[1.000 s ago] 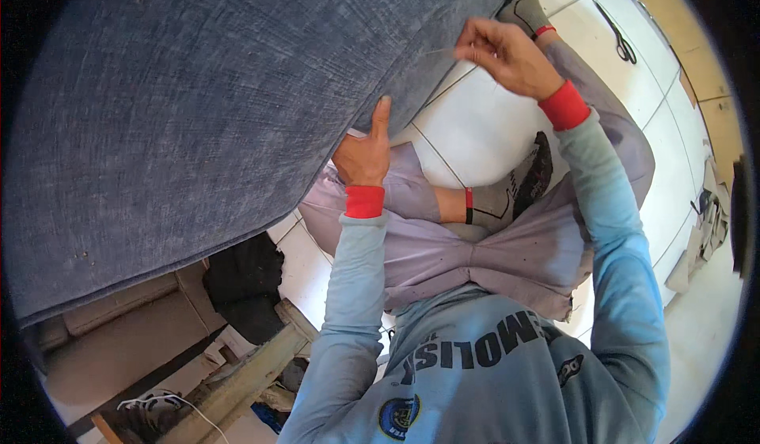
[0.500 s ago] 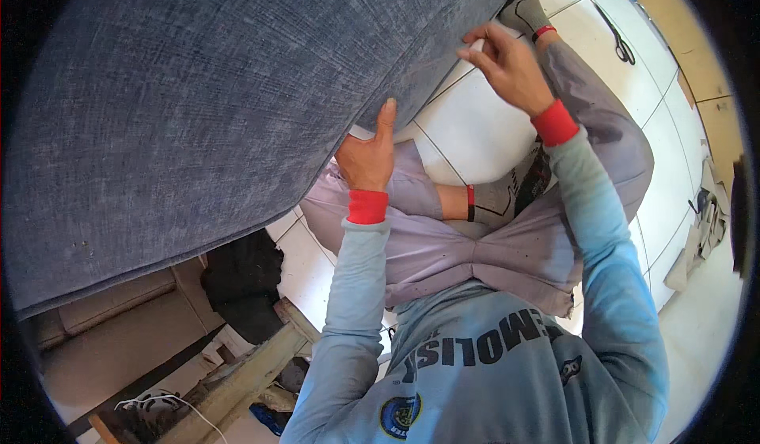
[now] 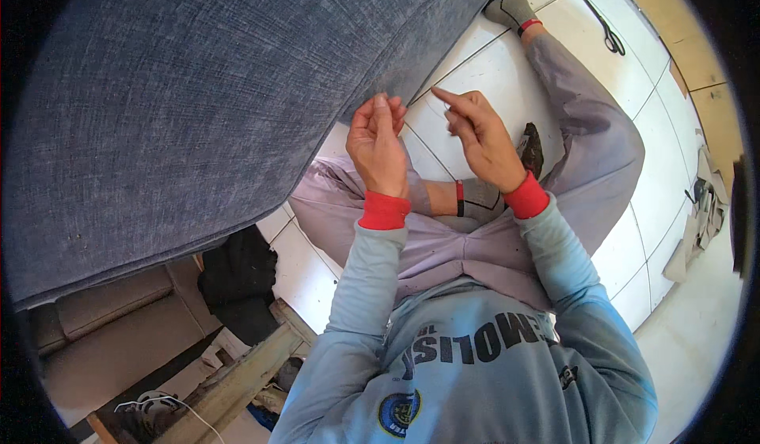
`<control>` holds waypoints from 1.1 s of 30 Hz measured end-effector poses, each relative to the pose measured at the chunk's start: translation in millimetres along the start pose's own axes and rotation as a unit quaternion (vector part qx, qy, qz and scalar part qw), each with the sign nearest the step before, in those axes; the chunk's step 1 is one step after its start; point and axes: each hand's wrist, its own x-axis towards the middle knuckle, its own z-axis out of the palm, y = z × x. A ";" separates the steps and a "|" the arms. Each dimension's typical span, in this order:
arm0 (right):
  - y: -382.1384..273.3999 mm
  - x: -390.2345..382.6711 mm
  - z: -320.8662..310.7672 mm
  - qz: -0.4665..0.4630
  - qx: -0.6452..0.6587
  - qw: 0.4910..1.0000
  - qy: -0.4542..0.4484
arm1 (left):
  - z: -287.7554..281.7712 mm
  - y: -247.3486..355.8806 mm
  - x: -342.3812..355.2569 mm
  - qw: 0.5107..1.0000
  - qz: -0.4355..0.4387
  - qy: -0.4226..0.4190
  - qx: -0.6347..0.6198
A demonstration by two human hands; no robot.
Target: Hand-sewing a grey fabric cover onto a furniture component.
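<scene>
A large piece of blue-grey upholstered furniture fills the upper left, its seamed edge running down toward my legs. My left hand is held up beside that edge, thumb and fingertips pinched together. Whatever is in the pinch is too small to make out. Just to the right, my right hand has its index finger pointing toward the left hand, while the thumb and other fingers curl in. A faint thin line shows near its fingertips, but I cannot tell what it is. The two hands are apart.
Black-handled scissors lie on the white tiled floor at the upper right. My crossed legs frame the work area. Lower left are a dark cloth, a wooden frame and a brown cushioned seat. Fabric scraps lie far right.
My right hand has come down and left from beside the furniture's far end, close to my left hand. The left hand has left the furniture's edge, and its raised thumb now meets its fingertips.
</scene>
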 end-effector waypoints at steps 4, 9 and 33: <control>-4.2 9.7 27.5 0.055 0.182 0.982 0.023 | -9.0 2.8 3.8 0.997 0.045 0.044 0.045; -19.1 24.7 52.3 -0.013 0.121 0.987 0.101 | -11.4 14.6 13.6 0.983 0.095 0.060 0.143; -39.0 31.3 62.8 -0.027 0.017 0.991 0.133 | -12.9 17.2 17.5 0.954 0.156 0.072 0.247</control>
